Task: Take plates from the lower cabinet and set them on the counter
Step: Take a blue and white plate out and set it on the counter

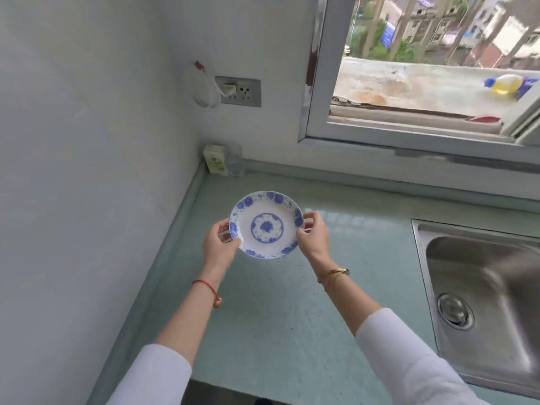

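Note:
A white plate (266, 225) with a blue flower pattern is held over the pale green counter (268, 323), near its back left corner. My left hand (218, 247) grips the plate's left rim and my right hand (313, 235) grips its right rim. The plate faces up and tilts slightly toward me. Whether it touches the counter I cannot tell. The lower cabinet is out of view.
A steel sink (482, 299) fills the right side of the counter. A small box (215, 159) and a clear glass (235, 160) stand in the back corner. A wall socket (239, 91) with a plug and a window (432, 62) are above.

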A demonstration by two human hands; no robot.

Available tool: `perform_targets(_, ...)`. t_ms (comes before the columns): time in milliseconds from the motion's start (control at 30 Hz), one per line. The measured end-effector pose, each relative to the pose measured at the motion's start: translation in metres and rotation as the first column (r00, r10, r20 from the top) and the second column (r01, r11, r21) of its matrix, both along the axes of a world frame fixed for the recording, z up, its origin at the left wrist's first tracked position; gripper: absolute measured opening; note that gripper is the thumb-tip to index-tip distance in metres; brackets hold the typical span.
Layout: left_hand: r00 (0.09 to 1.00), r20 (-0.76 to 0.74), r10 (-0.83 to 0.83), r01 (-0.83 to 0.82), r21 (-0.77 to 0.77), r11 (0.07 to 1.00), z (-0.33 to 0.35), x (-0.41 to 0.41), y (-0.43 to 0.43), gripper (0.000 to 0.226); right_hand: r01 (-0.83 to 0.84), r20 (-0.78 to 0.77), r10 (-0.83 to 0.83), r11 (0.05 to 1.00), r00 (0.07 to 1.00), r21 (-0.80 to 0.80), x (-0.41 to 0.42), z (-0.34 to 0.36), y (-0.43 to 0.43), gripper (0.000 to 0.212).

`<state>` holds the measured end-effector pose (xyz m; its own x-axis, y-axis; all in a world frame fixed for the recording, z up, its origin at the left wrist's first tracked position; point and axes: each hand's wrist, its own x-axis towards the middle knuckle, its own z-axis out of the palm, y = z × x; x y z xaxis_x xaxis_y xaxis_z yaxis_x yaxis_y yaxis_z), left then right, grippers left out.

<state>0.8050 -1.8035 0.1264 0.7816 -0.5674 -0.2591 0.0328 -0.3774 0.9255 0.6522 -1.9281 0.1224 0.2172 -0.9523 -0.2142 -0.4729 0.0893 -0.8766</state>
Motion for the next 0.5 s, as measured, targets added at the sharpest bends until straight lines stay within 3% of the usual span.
perform_targets(233, 0.987, -0.046, -0.154, 0.156, 0.050, 0.986, -0.051, 0.053, -0.063, 0.049, 0.072, -0.066, -0.068, 0.995, 0.996, 0.063, 0.037, -0.051, -0.046, 0.017)
perform_targets(500, 0.985, -0.072, -0.156, 0.164, 0.113, 0.980, -0.079, 0.089, -0.088, 0.051, 0.066, -0.071, -0.058, 0.991, 0.996, 0.114, 0.064, -0.078, -0.061, 0.024)
